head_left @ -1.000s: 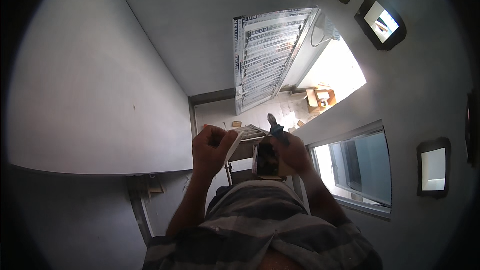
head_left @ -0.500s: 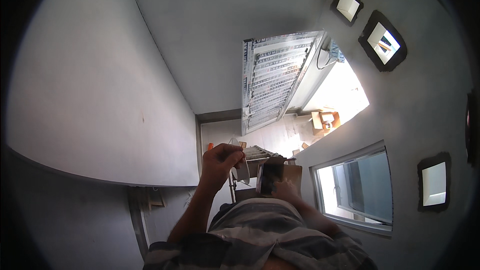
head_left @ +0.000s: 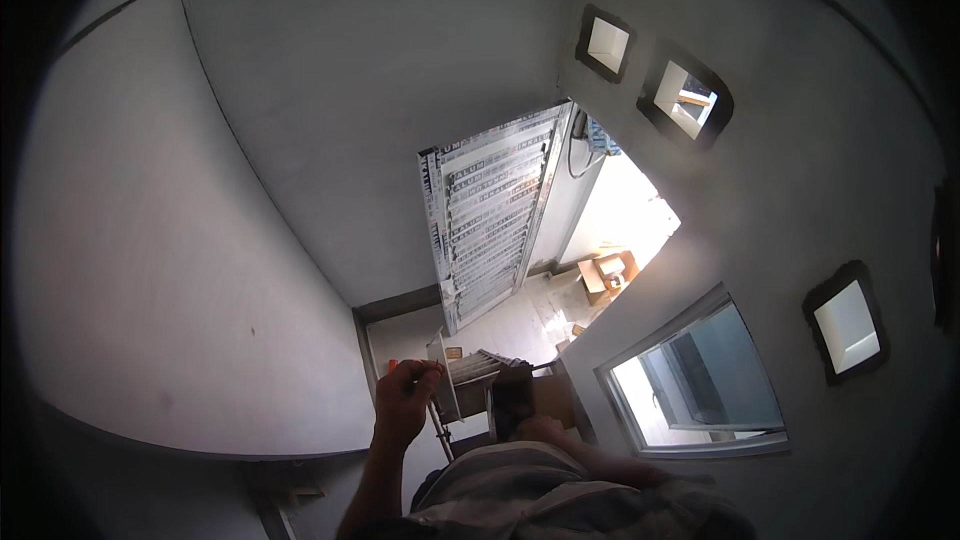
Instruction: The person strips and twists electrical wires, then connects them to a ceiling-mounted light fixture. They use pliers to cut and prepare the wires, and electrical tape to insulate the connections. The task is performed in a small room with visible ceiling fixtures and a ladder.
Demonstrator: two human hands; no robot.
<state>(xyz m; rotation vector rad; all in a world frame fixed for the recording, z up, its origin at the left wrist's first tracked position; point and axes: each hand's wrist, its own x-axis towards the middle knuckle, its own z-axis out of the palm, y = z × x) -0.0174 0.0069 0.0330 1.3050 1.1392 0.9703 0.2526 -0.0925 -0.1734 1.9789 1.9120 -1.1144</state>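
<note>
Pinching a thin white plate (head_left: 447, 390) at the lower centre of the frame, the left hand (head_left: 402, 408) brings thumb and fingertips together. The pliers held a second ago are out of sight; the right hand (head_left: 541, 430) is at the open brown box (head_left: 555, 398) beside it, grip too dark to tell, suggesting the tool was stowed.

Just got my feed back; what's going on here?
The person's left hand appears to hold a thin, flat white piece by its edge. The right hand is at an open brown cardboard box before the waist; its fingers are hidden. Beyond stands a white slatted door in printed film.
</note>
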